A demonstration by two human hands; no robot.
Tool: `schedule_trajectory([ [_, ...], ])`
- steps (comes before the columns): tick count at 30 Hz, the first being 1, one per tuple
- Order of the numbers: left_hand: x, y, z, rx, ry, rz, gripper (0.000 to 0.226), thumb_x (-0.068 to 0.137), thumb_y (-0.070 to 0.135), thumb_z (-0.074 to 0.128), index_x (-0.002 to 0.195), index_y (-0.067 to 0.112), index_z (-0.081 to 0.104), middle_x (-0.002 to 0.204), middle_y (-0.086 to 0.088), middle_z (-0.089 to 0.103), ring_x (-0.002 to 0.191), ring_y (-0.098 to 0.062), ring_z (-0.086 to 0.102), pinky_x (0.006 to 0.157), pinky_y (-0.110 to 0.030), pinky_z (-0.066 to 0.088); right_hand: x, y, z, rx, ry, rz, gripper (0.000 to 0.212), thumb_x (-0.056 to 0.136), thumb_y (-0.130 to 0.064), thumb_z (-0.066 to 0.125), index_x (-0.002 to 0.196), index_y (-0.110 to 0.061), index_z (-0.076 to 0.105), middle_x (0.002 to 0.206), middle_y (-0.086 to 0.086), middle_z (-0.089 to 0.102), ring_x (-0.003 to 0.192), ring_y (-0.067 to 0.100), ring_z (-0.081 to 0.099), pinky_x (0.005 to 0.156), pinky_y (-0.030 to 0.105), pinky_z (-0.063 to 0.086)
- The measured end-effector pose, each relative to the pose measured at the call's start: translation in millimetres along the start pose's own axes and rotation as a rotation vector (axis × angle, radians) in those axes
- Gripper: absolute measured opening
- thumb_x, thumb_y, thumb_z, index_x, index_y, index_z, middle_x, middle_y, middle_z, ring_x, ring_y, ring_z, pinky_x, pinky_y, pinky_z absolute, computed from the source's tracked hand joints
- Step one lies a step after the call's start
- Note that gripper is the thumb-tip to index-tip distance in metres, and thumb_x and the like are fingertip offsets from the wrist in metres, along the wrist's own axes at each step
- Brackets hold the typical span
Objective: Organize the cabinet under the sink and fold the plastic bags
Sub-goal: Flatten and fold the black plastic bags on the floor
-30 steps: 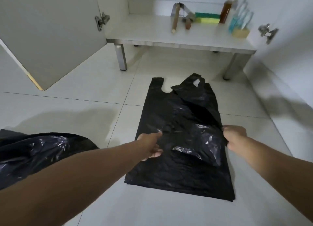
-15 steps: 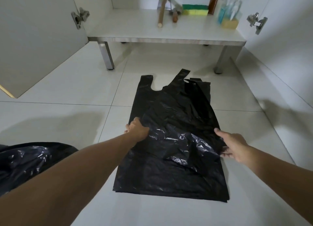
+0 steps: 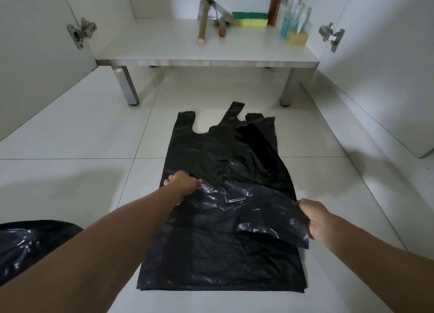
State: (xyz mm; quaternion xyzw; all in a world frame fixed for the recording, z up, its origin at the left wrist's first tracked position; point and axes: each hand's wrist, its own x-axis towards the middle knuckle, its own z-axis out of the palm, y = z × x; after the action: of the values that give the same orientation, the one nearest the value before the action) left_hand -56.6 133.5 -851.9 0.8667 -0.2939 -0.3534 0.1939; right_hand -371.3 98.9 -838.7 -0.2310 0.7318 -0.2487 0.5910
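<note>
White floor tiles (image 3: 70,129) fill most of the view, running under an open sink cabinet whose two doors stand swung out, the left door (image 3: 35,61) and the right door (image 3: 385,61), each with a metal hinge showing at its inner edge. Across the back, the cabinet's white shelf (image 3: 164,47) sits raised on metal legs (image 3: 125,85).

On the tiles in front of the shelf lies a black plastic bag (image 3: 223,265), spread flat with its handles pointing toward the cabinet. A second black bag (image 3: 234,179) lies on top of it, crumpled and partly lifted, its lower right corner raised off the bag beneath. At the lower left edge of the view a heap of more black plastic (image 3: 25,244) sits apart from these two, partly behind the left forearm.

The left hand (image 3: 184,182) is closed on the left edge of the upper bag, fingers curled into the plastic. The right hand (image 3: 314,219) is pinched shut on the upper bag's right edge, holding that side up.

On the shelf, from left to right, lean a wooden stick (image 3: 203,24) and a metal tool with a wooden handle (image 3: 222,24), then green and yellow sponges (image 3: 250,19), then a cluster of bottles (image 3: 293,17) at the right end.
</note>
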Motion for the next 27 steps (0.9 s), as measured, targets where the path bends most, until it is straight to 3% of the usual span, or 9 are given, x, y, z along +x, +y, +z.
schedule_trajectory([
  [2,-8.2,8.8,-1.8,-0.078,0.005,0.045,0.046,0.076,0.049,0.071,0.110,0.017,0.068,0.123,-0.010,0.060,0.119,-0.034,0.051,0.104,-0.041,0.043,-1.9,3.7,3.2,0.006,-0.025,0.020,0.017,0.096,0.002,0.047,0.085,0.002,0.060,0.079,0.019,0.062,0.064,0.032,0.061,0.050,0.036,0.056],
  [5,-17.3,25.1,-7.4,-0.302,0.095,0.128,0.018,0.081,0.028,0.075,0.086,0.013,0.066,0.101,-0.012,0.071,0.094,-0.028,0.067,0.088,-0.038,0.055,1.9,2.5,5.9,-0.034,0.003,-0.025,0.011,0.095,0.001,0.051,0.097,0.007,0.060,0.085,0.022,0.063,0.068,0.034,0.063,0.051,0.039,0.057],
  [9,-38.6,51.2,-39.1,-0.336,0.369,0.354,0.016,0.094,0.015,0.060,0.110,0.010,0.061,0.098,-0.003,0.060,0.089,-0.017,0.056,0.079,-0.027,0.047,3.2,-10.3,15.9,-0.102,0.044,-0.171,0.018,0.097,-0.008,0.057,0.107,0.003,0.066,0.100,0.021,0.067,0.090,0.035,0.067,0.086,0.046,0.056],
  [12,-56.7,33.9,-51.1,-0.255,0.499,0.502,0.018,0.097,0.016,0.052,0.112,0.006,0.055,0.094,-0.010,0.062,0.085,-0.028,0.056,0.075,-0.033,0.044,-4.6,-16.2,29.4,-0.113,0.026,-0.237,0.016,0.097,-0.008,0.057,0.105,-0.001,0.069,0.100,0.017,0.068,0.093,0.033,0.067,0.090,0.042,0.055],
  [15,-64.7,-12.2,-44.4,-0.106,0.424,0.351,0.023,0.096,0.020,0.053,0.116,0.009,0.054,0.105,-0.018,0.065,0.095,-0.037,0.059,0.077,-0.037,0.044,-12.2,-9.5,37.9,-0.127,0.040,-0.176,0.018,0.096,-0.011,0.057,0.107,0.002,0.062,0.101,0.017,0.063,0.092,0.034,0.063,0.089,0.042,0.054],
  [20,-65.2,-65.3,-49.5,-0.112,0.267,0.044,0.029,0.092,0.018,0.062,0.117,0.004,0.057,0.114,-0.018,0.062,0.092,-0.028,0.053,0.079,-0.032,0.042,-28.5,5.3,45.0,-0.304,0.047,-0.194,0.030,0.092,-0.031,0.062,0.106,-0.005,0.063,0.107,0.014,0.064,0.094,0.035,0.063,0.073,0.040,0.059],
  [23,-66.4,-79.3,-51.7,-0.154,0.137,-0.004,0.036,0.086,0.018,0.070,0.117,0.007,0.057,0.110,-0.013,0.064,0.096,-0.029,0.059,0.083,-0.034,0.049,-34.6,9.9,42.4,-0.436,0.103,-0.316,0.013,0.085,-0.015,0.070,0.093,-0.006,0.067,0.101,0.014,0.069,0.091,0.034,0.065,0.082,0.043,0.059],
  [25,-69.8,-85.4,-51.4,-0.241,0.047,-0.023,0.043,0.079,0.011,0.075,0.118,0.007,0.056,0.102,-0.011,0.067,0.094,-0.029,0.063,0.087,-0.038,0.053,-40.0,10.8,37.8,-0.471,0.166,-0.404,0.020,0.086,-0.011,0.071,0.105,-0.007,0.066,0.109,0.014,0.068,0.100,0.034,0.064,0.087,0.036,0.054],
  [27,-73.5,-87.2,-52.6,-0.278,0.065,-0.013,0.042,0.077,0.002,0.072,0.116,0.007,0.058,0.095,-0.011,0.068,0.091,-0.029,0.066,0.083,-0.038,0.056,-45.9,11.6,32.3,-0.460,0.237,-0.504,0.029,0.090,-0.013,0.069,0.118,-0.007,0.062,0.117,0.014,0.065,0.103,0.032,0.062,0.084,0.029,0.047],
])
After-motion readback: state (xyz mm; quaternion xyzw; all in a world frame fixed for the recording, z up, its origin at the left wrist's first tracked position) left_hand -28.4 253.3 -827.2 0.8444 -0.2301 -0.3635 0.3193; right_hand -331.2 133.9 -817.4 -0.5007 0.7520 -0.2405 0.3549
